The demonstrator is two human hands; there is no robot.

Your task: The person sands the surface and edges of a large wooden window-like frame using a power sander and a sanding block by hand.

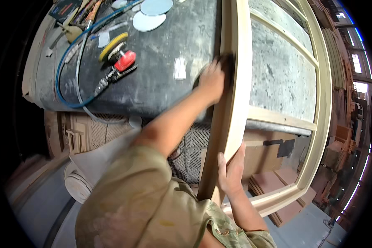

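A large pale wooden frame (244, 53) with crossbars stands on the dark worktable, one long side rising close in front of me. My left hand (213, 80) reaches over the table, its fingers curled against the left face of that side. A dark, blurred thing (227, 66) shows at its fingertips; its kind cannot be made out. Lower down, nearer my body, my right hand (232, 170) is closed round the same side, thumb on the left face and fingers on the right.
A red sander (125, 61) with a yellow pad lies left on the worktable (169, 49), by a looping blue hose (58, 84). White sanding discs (149, 22) and a white scrap (180, 68) lie near. Boards (273, 186) are stacked below the frame at right.
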